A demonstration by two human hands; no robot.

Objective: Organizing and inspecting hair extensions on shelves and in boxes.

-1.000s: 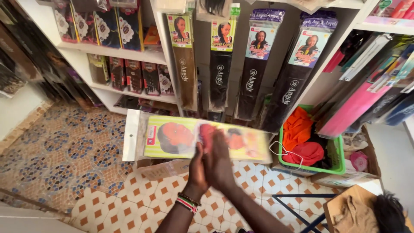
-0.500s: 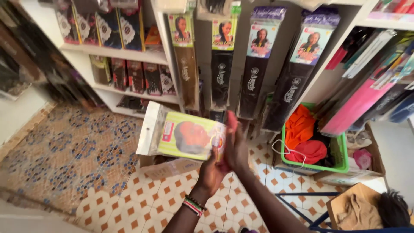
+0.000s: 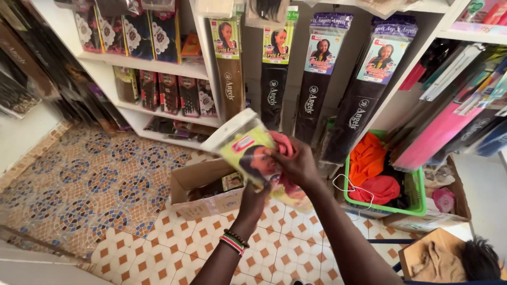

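Left hand (image 3: 255, 196), beaded bracelets (image 3: 232, 244) at wrist, grips lower edge of yellow-green hair-extension packet (image 3: 252, 153) from beneath; fingers closed on it. Right hand (image 3: 297, 161) pinches packet's right side, fingers curled over pink contents. Packet held tilted, white header end up-left, above open cardboard box (image 3: 203, 192) on tiled floor. To handle well: support both ends, avoid creasing plastic, keep grip off header. Beyond: green basket (image 3: 414, 203) with orange cloth, hanging braid packs (image 3: 311, 105), white shelves.

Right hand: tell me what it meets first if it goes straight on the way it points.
The right hand points left into the yellow-green packet it already grips; past that, probably the white shelving, though depth is unclear.
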